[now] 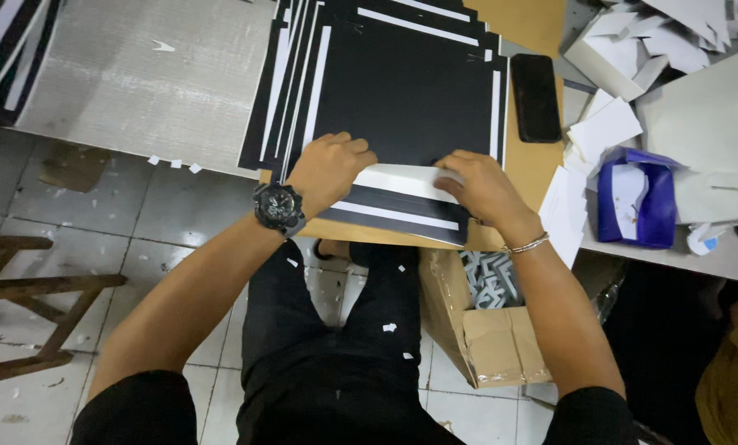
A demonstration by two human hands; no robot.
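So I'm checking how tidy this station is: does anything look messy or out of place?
Yes. Small white paper scraps lie scattered on the tiled floor. The black sheets under the left hand and right hand are fanned unevenly. Loose white offcuts are heaped at the right.

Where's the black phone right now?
In the head view, the black phone lies flat on the brown table, just right of the stack of black sheets.

A stack of black sheets [402, 91] with white edge strips lies fanned, upper centre; a white flap [402, 180] folds over its near edge.
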